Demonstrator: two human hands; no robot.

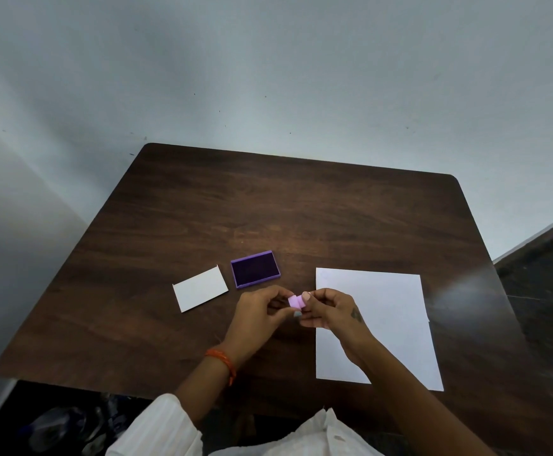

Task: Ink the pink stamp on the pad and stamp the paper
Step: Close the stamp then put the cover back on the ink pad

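A small pink stamp (295, 301) is held above the table between both hands. My left hand (262, 315) pinches its left side and my right hand (329, 311) pinches its right side with thumb and fingers. The purple ink pad (255, 268) lies uncovered on the table just beyond my left hand, its dark inked face up. A white sheet of paper (390, 311) lies to the right, partly under my right hand and forearm.
A small white card or lid (200, 288) lies left of the ink pad. The dark wooden table (268, 209) reaches a pale wall behind. An orange band circles my left wrist (222, 363). Dark floor shows at right.
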